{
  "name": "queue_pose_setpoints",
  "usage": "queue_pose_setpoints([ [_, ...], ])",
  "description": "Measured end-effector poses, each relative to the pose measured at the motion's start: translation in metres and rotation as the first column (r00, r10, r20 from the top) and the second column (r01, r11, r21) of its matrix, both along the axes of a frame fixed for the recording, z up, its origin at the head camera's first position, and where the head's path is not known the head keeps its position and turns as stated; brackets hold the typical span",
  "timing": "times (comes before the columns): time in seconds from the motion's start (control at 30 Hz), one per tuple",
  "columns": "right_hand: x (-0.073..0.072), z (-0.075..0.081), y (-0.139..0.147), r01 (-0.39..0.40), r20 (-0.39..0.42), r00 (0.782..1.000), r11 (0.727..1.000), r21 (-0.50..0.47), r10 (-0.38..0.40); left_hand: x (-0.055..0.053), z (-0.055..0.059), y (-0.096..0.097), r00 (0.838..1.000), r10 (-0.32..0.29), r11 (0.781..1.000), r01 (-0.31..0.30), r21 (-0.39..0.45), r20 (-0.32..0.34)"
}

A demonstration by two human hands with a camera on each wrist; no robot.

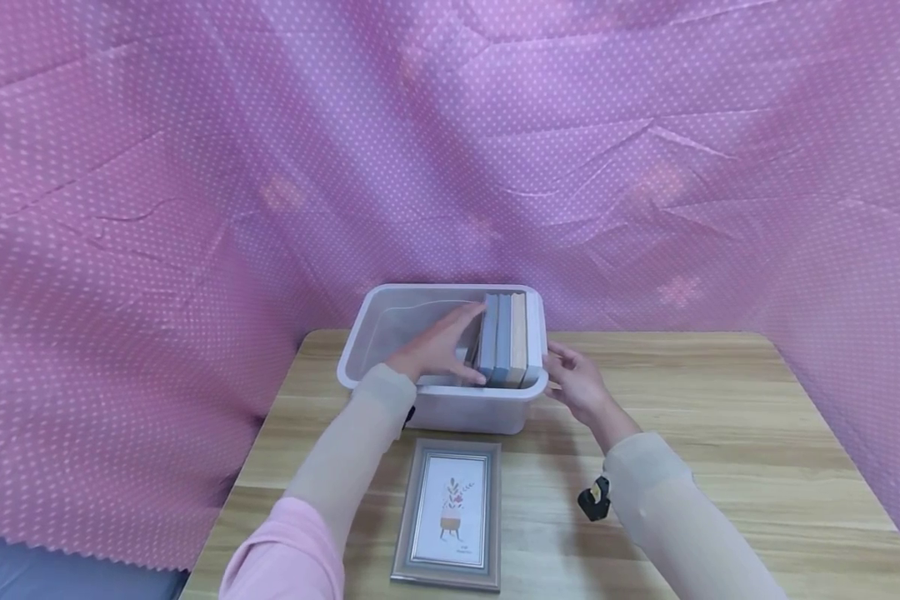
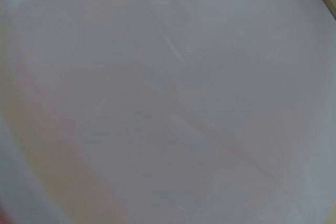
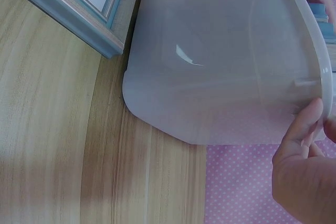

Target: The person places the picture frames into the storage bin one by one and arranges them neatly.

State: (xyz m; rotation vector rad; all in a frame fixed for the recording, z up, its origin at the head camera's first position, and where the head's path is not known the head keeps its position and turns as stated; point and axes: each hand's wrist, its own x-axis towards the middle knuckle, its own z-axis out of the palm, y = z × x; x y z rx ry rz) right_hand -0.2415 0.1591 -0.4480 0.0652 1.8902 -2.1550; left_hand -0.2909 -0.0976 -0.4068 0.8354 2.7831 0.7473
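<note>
A whitish translucent plastic bin (image 1: 441,412) stands on the table, with several blue and beige picture frames (image 1: 504,337) upright on edge against its right end. My left hand (image 1: 438,342) reaches down inside and holds the leftmost blue frame, thumb at its near end, fingers at its far end. At the bin's right end my right hand (image 1: 579,387) pinches the rim; in the right wrist view its fingers (image 3: 302,127) lie under the lip with the thumb opposite. The left wrist view is filled by the bin's blurred pale wall (image 2: 173,87).
A silver-grey picture frame (image 1: 416,510) with a potted-plant print lies face up in front of the bin. The wooden table (image 1: 720,433) reaches to a pink dotted cloth (image 1: 585,183) at the back and sides. A black strap piece (image 1: 594,500) sits by my right wrist.
</note>
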Motion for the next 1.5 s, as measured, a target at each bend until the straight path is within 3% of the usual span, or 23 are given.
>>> queue_pose_setpoints([
  [0.23, 0.003, -0.001, 0.000, 0.003, 0.004, 1.000, 1.000, 0.003, -0.003, 0.016, 0.010, -0.002, 0.991, 0.126, 0.991, -0.124, 0.041, -0.047],
  [0.33, 0.005, -0.001, -0.001, -0.002, 0.004, 1.000, 1.000, 0.006, 0.002, 0.026, 0.013, -0.003, 0.972, 0.196, 0.980, -0.188, 0.071, -0.128],
  [0.43, 0.007, -0.001, -0.002, 0.001, 0.010, 1.000, 1.000, 0.004, -0.001, 0.038, 0.015, -0.004, 0.940, 0.246, 0.968, -0.224, 0.117, -0.238],
  [0.5, 0.008, -0.001, -0.002, 0.002, 0.009, 1.000, 1.000, 0.005, -0.002, 0.047, 0.014, -0.005, 0.910, 0.266, 0.961, -0.225, 0.162, -0.318],
  [0.57, 0.009, -0.001, -0.003, 0.005, 0.014, 1.000, 1.000, 0.006, -0.005, 0.054, 0.012, -0.007, 0.868, 0.286, 0.952, -0.207, 0.226, -0.406],
  [0.7, 0.011, -0.001, -0.003, -0.002, 0.009, 1.000, 1.000, 0.014, 0.001, 0.067, 0.008, -0.012, 0.759, 0.331, 0.927, -0.148, 0.346, -0.561],
  [0.83, 0.014, 0.000, -0.004, -0.005, 0.009, 1.000, 1.000, 0.015, 0.005, 0.080, 0.003, -0.018, 0.664, 0.373, 0.903, -0.102, 0.417, -0.648],
  [0.97, 0.015, -0.001, -0.005, -0.004, 0.007, 1.000, 1.000, 0.014, 0.004, 0.091, -0.004, -0.024, 0.602, 0.401, 0.887, -0.068, 0.456, -0.690],
  [1.17, 0.017, -0.003, -0.005, 0.008, 0.013, 1.000, 1.000, 0.004, -0.008, 0.112, -0.016, -0.031, 0.581, 0.431, 0.858, -0.027, 0.513, -0.690],
  [1.5, 0.025, -0.001, -0.005, 0.002, -0.003, 1.000, 1.000, -0.020, -0.002, 0.144, -0.048, -0.039, 0.551, 0.473, 0.820, 0.011, 0.573, -0.688],
])
